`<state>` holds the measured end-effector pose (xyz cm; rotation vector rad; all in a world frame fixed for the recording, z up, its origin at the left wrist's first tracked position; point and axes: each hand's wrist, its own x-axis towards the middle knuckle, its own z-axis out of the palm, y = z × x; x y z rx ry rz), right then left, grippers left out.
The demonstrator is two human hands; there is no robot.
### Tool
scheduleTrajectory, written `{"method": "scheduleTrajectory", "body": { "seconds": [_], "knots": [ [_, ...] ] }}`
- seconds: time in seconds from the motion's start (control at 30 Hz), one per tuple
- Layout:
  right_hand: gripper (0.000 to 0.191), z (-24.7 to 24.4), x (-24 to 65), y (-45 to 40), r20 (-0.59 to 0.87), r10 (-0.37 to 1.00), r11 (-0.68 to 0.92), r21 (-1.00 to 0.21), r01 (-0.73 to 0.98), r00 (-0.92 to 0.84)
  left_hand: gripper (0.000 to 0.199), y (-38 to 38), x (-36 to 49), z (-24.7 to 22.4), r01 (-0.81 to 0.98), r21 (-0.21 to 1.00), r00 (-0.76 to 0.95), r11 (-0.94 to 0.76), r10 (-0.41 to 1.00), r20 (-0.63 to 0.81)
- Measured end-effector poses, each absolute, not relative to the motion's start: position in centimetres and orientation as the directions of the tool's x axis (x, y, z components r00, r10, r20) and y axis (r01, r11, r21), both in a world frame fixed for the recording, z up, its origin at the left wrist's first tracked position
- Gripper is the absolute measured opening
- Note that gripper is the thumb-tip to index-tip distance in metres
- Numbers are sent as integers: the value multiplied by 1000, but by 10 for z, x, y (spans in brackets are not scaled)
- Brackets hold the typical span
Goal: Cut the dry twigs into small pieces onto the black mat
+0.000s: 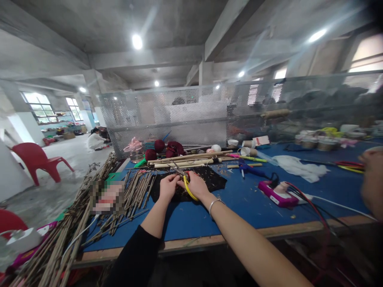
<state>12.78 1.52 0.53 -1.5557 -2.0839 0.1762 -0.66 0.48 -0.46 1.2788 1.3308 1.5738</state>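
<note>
My right hand [198, 185] is closed around a pair of scissors with yellow handles [188, 189], whose metal blades point up and to the left. Beside it my left hand [168, 186] has its fingers pinched together close to the scissors; whatever they hold is too small to make out. Both hands are over a black cloth [217, 178] strewn with small brown scraps. Cut sticks [136, 193] lie in a loose pile left of the cloth. Behind the hands, longer pale sticks [185, 164] lie across the blue tabletop [239, 215].
A purple power strip [278, 194] and a blue glue gun [249, 170] lie to the right, with cables. Dark red yarn balls [175, 149] sit at the back before a perforated metal screen [134, 119]. Long twigs [68, 223] overhang the left edge. Another person's hand [372, 179] is at far right.
</note>
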Motion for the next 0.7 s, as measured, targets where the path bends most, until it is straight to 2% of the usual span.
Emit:
{"method": "scheduleTrajectory", "body": {
  "seconds": [0.2, 0.5, 0.7],
  "knots": [
    [57, 4, 127, 15, 320, 931, 300, -388, 871, -177, 28, 6, -4, -5, -53, 975, -283, -217, 939, 193],
    [57, 3, 127, 18, 269, 948, 269, -389, 881, -171, 30, 4, -4, -1, -63, 985, -335, -160, 933, 130],
    [57, 9, 125, 12, 268, 948, 261, -340, 903, -173, 29, 4, -6, 0, -57, 981, -363, -187, 919, 154]
  ]
}}
